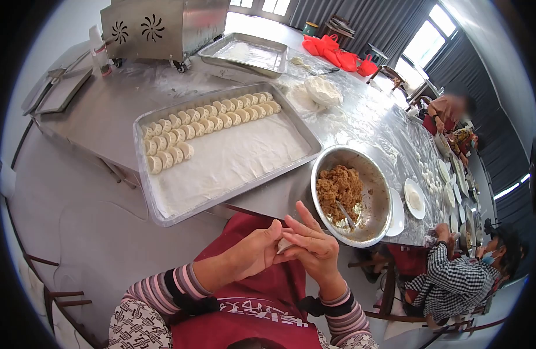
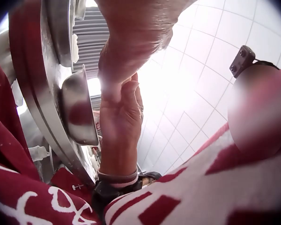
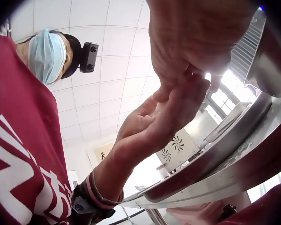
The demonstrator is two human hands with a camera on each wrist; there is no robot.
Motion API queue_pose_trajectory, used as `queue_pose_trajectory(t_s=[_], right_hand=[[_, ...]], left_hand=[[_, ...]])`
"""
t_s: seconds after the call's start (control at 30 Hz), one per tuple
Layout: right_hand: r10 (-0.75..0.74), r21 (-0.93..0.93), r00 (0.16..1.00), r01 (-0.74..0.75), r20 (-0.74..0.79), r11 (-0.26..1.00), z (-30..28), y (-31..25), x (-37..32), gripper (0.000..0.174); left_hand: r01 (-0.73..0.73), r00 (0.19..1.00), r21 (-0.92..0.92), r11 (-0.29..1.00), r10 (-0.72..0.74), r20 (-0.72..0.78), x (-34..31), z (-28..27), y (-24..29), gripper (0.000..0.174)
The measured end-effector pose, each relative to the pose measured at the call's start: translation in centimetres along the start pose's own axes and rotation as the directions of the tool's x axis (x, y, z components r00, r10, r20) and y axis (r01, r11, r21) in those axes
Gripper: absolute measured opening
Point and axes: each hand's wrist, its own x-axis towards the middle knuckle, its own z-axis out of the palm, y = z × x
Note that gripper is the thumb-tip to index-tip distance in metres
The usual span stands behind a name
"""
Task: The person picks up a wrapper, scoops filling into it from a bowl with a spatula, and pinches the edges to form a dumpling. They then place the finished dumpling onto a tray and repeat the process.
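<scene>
Taking the dumpling tray (image 1: pixel 227 160) as landmark, a bottle (image 1: pixel 99 55) and a metal machine (image 1: pixel 201 23) with fan-shaped vents stand beyond it on the counter (image 1: pixel 108 110), the bottle farther left. No brand on either can be read. Rows of pleated dumplings (image 1: pixel 210 121) line the tray's far and left parts. Nearer the person than the tray, the red apron (image 1: pixel 245 291) carries white characters, upside down and too unclear to read; the right wrist view shows a wall sign (image 3: pixel 103 152) with a dark "天". The left hand (image 1: pixel 245 253), thumb raised, curves round a small piece of dough (image 1: pixel 284 245), near the tray's lower right corner. The right hand (image 1: pixel 316 249) pinches the dough's other side, its outer fingers spread. Right of the tray, a steel bowl (image 1: pixel 375 203) holds brown filling (image 1: pixel 338 189) and a spoon (image 1: pixel 345 215).
</scene>
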Motion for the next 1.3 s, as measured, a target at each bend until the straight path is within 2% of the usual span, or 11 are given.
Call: queue_pose_trajectory(t_s=[0.03,0.27,0.47,0.53,0.63,0.77,0.83,0.87,1.03,1.27,1.3], right_hand=[[-0.049,0.007,0.995,0.049,0.087,0.999,-0.2,0.1,0.1,0.023],[-0.017,0.183,0.995,-0.002,0.102,0.983,0.1,1.2,-0.7,0.026],[0.026,0.043,0.98,-0.035,0.197,0.998,-0.3,0.2,0.9,0.019],[-0.05,-0.017,0.951,0.059,0.304,0.998,-0.5,0.1,1.2,0.023],[-0.106,-0.048,0.934,0.129,0.343,0.99,-0.5,0.3,1.6,0.021],[-0.103,-0.038,0.938,0.122,0.33,0.992,0.0,1.3,1.0,0.021],[0.085,0.087,0.944,-0.119,0.319,0.989,0.4,0.2,1.5,0.021],[0.086,0.087,0.943,-0.119,0.32,0.989,0.3,0.0,1.7,0.021],[-0.091,-0.057,0.882,0.132,0.463,0.99,0.0,-0.2,2.8,0.016],[-0.149,-0.097,0.876,0.216,0.459,0.972,1.6,0.8,2.5,0.024],[-0.093,-0.056,0.895,0.13,0.436,0.99,1.7,0.4,2.6,0.032]], left_hand=[[0.0,1.0,0.012,1.0,0.0,0.002,0.0,0.0,0.0,0.063],[0.074,0.997,-0.113,0.991,-0.073,0.011,0.2,-0.5,0.4,0.064],[0.085,0.996,-0.034,0.996,-0.084,0.039,0.0,0.1,1.5,0.069],[0.088,0.995,-0.071,0.994,-0.092,-0.042,0.1,1.0,1.8,0.07],[0.089,0.996,-0.121,0.989,-0.092,-0.018,0.0,0.4,1.4,0.069],[0.083,0.997,-0.143,0.986,-0.082,0.008,-0.1,-0.5,1.4,0.068],[0.099,0.994,-0.102,0.99,-0.094,0.053,-0.2,-1.1,1.5,0.07],[0.098,0.994,-0.103,0.99,-0.093,0.052,-0.3,-1.1,1.6,0.07],[0.098,0.995,-0.108,0.989,-0.097,0.009,-0.5,-0.1,2.2,0.075],[0.049,0.999,-0.113,0.992,-0.049,0.01,-1.2,-0.8,2.0,0.075],[0.034,0.998,-0.079,0.996,-0.039,-0.057,-1.5,-0.8,2.1,0.075]])
